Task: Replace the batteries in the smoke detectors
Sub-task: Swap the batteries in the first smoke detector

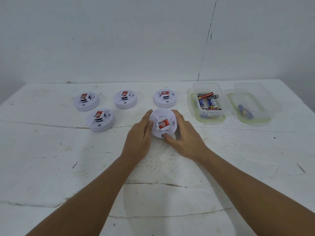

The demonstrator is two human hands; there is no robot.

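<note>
A round white smoke detector (162,122) with a red sticker lies on the white table (68,167), held from both sides. My left hand (140,135) presses its left edge, and my right hand (185,138) wraps its right edge with the thumb at its front. Several more white detectors rest behind and to the left: one at the back left (87,101), one at the back middle (125,99), one at the back right (165,98), and one nearer on the left (100,119). A clear tub (194,106) to the right holds several batteries (208,101).
A second clear tub (265,106) at the far right holds one or two blue batteries (245,111). A white wall rises behind the table's far edge, with a thin dark cord (207,40) hanging down it. Cracks cross the table surface.
</note>
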